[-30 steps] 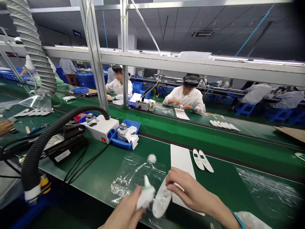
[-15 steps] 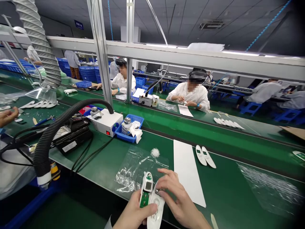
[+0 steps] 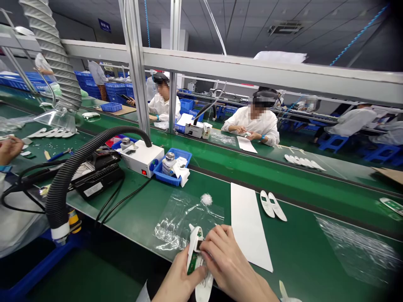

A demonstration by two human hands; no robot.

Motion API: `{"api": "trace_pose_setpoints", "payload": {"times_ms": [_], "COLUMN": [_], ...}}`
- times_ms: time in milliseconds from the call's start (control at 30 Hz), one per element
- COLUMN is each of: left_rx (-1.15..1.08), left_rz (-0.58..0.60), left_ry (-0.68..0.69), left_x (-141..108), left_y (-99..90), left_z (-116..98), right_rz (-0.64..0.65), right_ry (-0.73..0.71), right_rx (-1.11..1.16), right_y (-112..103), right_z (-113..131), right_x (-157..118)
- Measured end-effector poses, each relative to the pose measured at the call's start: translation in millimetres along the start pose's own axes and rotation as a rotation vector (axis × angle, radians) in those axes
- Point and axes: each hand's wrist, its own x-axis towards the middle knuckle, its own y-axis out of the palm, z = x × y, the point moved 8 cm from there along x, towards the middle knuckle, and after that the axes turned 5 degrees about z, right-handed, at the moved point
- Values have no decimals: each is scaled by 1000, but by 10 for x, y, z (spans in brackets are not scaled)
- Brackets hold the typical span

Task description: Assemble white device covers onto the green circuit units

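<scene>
My left hand (image 3: 179, 274) is closed around a slim white device housing (image 3: 195, 233), held tilted above the bench's front edge. Inside the housing shows a green circuit board (image 3: 192, 263); a small dark display is partly covered by fingers. Against it, under my left thumb, lies a matching white cover shell (image 3: 204, 290). My right hand (image 3: 225, 256) is closed, its thumb and fingertips pressed together at the housing near the display. Whatever sits between those fingertips is hidden. Just beyond the hands lies a clear plastic sheet (image 3: 176, 222) with a small translucent heap (image 3: 206, 199) at its far edge.
White paper (image 3: 248, 226) and two white shells (image 3: 273, 204) lie right of centre. A blue tray (image 3: 170, 179) with a bottle, a white box (image 3: 138, 157) and a black hose (image 3: 85, 147) stand left. A co-worker's hand (image 3: 11, 149) is far left; others sit across the belt.
My right hand has moved in over the housing, its raised fingers now curled together at the display. The view has shifted slightly. A board-bearing piece on the belt at right has moved left.
</scene>
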Motion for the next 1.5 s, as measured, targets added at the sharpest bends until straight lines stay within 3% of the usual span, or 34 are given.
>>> {"api": "trace_pose_setpoints", "payload": {"times_ms": [267,400,467,567,667,800,967,1033,1133,1300,1500], "left_rx": [72,37,-24,-147,-201,-208,-160,-121,-80,-49,-30], "left_rz": [-30,-14,-27,-136,-277,-467,-564,-652,-748,-774,-771], "left_ry": [31,-1,-42,-120,-212,-223,-139,-109,-53,-1,10], "left_x": [-26,-63,-97,-180,-302,-499,-669,-725,-759,-755,-773], "left_y": [-112,-135,-172,-316,-511,-805,-1068,-1187,-1312,-1376,-1363], "left_z": [13,13,65,194,315,314,236,238,249,255,202], "right_rz": [160,105,-2,-195,-232,-125,-126,-123,-40,-25,-77], "right_ry": [-173,-230,-160,96,218,197,279,302,312,386,442], "right_rx": [-320,-192,-67,-99,-155,-85,58,107,212,191,199], "right_y": [165,56,-89,-214,-26,382,422,463,708,1041,1092], "right_z": [165,121,-147,-822,-1319,-1510,-1384,-1178,-765,-378,-292], "right_x": [69,144,236,388,521,581,473,485,582,713,689]}}
